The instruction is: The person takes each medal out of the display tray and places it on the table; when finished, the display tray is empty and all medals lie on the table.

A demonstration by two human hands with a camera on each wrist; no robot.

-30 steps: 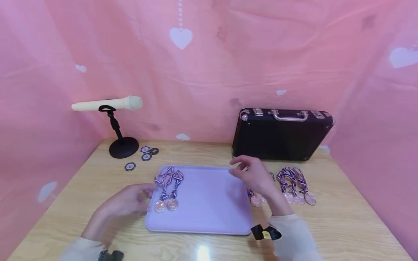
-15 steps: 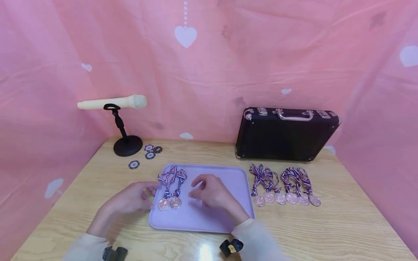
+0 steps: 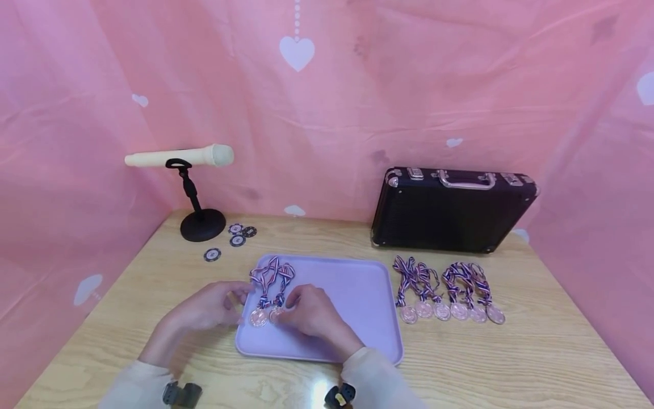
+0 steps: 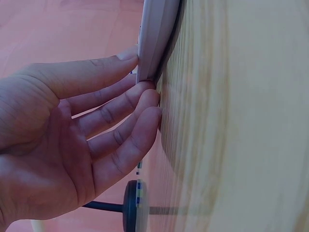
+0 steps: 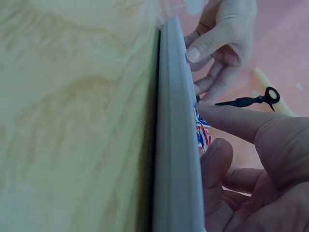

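Observation:
Two medals with striped ribbons lie side by side at the left of the lilac tray (image 3: 352,295): the left medal (image 3: 258,317) and the right medal (image 3: 274,314). My left hand (image 3: 217,307) rests at the tray's left edge; in the left wrist view its thumb touches the rim, with the other fingers loosely bent beside it. My right hand (image 3: 310,312) is over the tray, thumb and forefinger at the right medal and partly covering it. In the right wrist view a gap shows between those fingertips, with striped ribbon (image 5: 202,131) behind.
Several more medals (image 3: 458,310) with ribbons lie in a row right of the tray. A black case (image 3: 455,218) stands behind them. Back left are a white microphone (image 3: 179,157) on a black stand (image 3: 203,225) and several poker chips (image 3: 237,241).
My right hand has moved left and down from the tray's right edge to the right medal. My left hand has stayed at the tray's left edge. The head view has shifted slightly.

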